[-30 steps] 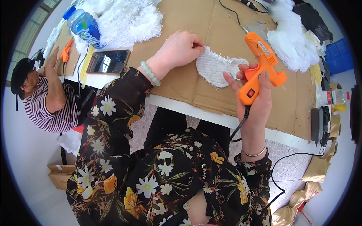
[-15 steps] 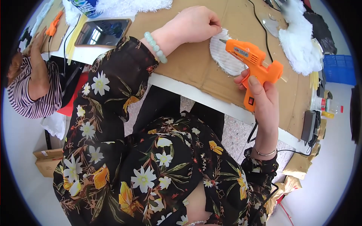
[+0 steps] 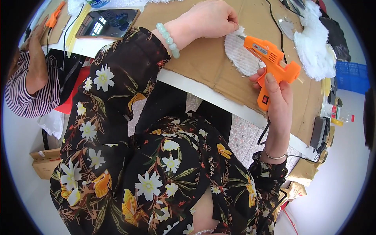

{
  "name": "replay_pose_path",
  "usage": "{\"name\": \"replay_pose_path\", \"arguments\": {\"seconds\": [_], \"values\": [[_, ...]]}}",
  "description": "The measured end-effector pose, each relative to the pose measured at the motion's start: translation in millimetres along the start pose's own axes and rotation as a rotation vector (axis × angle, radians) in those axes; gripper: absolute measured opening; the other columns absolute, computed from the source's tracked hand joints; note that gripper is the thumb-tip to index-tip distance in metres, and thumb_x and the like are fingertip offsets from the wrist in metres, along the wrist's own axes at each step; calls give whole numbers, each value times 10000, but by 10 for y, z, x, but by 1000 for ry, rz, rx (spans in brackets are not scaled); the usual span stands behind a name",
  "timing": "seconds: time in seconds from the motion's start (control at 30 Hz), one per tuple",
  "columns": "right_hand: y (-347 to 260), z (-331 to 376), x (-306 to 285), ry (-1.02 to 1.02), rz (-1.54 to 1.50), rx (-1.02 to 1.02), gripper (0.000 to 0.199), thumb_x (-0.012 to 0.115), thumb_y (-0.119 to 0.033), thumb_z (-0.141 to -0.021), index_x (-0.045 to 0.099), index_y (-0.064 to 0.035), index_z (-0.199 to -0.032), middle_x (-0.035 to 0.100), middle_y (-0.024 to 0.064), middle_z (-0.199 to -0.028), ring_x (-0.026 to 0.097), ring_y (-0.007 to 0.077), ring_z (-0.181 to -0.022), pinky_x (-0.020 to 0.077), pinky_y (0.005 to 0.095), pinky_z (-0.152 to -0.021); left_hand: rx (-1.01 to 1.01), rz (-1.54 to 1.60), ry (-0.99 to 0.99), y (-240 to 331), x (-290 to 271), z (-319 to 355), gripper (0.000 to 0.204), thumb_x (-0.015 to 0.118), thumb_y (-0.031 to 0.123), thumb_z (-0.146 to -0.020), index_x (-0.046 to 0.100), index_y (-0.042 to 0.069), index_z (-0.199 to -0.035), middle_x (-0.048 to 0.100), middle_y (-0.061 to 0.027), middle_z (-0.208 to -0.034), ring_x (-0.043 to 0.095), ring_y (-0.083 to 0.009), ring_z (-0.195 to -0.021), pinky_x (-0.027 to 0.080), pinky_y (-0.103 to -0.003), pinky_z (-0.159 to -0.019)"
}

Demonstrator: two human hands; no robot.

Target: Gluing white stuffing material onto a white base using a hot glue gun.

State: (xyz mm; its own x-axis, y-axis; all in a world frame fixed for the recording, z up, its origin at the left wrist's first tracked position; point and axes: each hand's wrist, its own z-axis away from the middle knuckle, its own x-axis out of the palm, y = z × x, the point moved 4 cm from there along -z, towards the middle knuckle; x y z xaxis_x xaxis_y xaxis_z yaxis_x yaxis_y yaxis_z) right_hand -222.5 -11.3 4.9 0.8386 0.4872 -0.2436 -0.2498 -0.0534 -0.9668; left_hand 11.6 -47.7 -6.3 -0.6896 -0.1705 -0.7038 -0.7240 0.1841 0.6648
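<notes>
My right hand point(image 3: 277, 94) is wrapped around the handle of an orange hot glue gun point(image 3: 270, 58), its nozzle pointing up and to the left. The nozzle tip is over the upper edge of a white ribbed oval fabric piece point(image 3: 239, 55), which lies on the cardboard. My left hand point(image 3: 214, 19) is closed, its fingertips pinched at the top edge of that fabric piece. Whether they grip the edge or something smaller is hidden by the fingers. A glue stick end pokes out of the gun's back.
Cardboard point(image 3: 196, 64) covers the table. A phone point(image 3: 107, 23) and yellowish sticks point(image 3: 77, 29) lie at left, white fluffy material point(image 3: 313, 49) at right. A black cable point(image 3: 276, 23) runs behind the glue gun. At far left another person point(image 3: 29, 84) sits near another orange glue gun point(image 3: 55, 15).
The view has shifted slightly, so both hands, the fabric piece and the glue gun appear a little further right. The grips look the same.
</notes>
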Motion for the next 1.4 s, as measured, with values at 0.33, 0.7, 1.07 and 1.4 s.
{"name": "replay_pose_path", "arguments": {"seconds": [0.33, 0.7, 1.07, 1.4], "values": [[-4, 16, 17, -21, 27, -9, 318, 542, -296, -996, 577, 5, -1090, 633, 36, -877, 556, 97, -819, 456, 256, -758, 22, 23, 24, -31, 26, -15, 228, 654, 208, -788, 724, 5, -864, 688, -222, -852, 663, -376, -835, 530, -441, -759], [-12, 56, -3, -67, 80, 21, 308, 530, -293, -1002, 581, 6, -1054, 616, 33, -858, 549, 98, -801, 453, 257, -758, -8, 53, 11, -39, 39, -22, 218, 657, 206, -791, 720, 5, -847, 687, -217, -833, 664, -375, -817, 531, -429, -750], [-3, 86, -41, -67, 137, 49, 289, 529, -292, -995, 590, -11, -1023, 603, 11, -800, 498, 63, -690, 400, 232, -612, 1, 59, -2, -39, 23, -33, 233, 659, 209, -791, 719, -6, -857, 683, -226, -834, 664, -373, -817, 530, -425, -747], [-17, 71, -65, -30, 135, 29, 307, 524, -313, -994, 592, -15, -1026, 600, 10, -792, 501, 66, -696, 395, 232, -620, -14, 77, 1, -4, -3, -18, 215, 647, 182, -803, 711, -18, -847, 683, -227, -832, 664, -374, -822, 526, -431, -748]]}}
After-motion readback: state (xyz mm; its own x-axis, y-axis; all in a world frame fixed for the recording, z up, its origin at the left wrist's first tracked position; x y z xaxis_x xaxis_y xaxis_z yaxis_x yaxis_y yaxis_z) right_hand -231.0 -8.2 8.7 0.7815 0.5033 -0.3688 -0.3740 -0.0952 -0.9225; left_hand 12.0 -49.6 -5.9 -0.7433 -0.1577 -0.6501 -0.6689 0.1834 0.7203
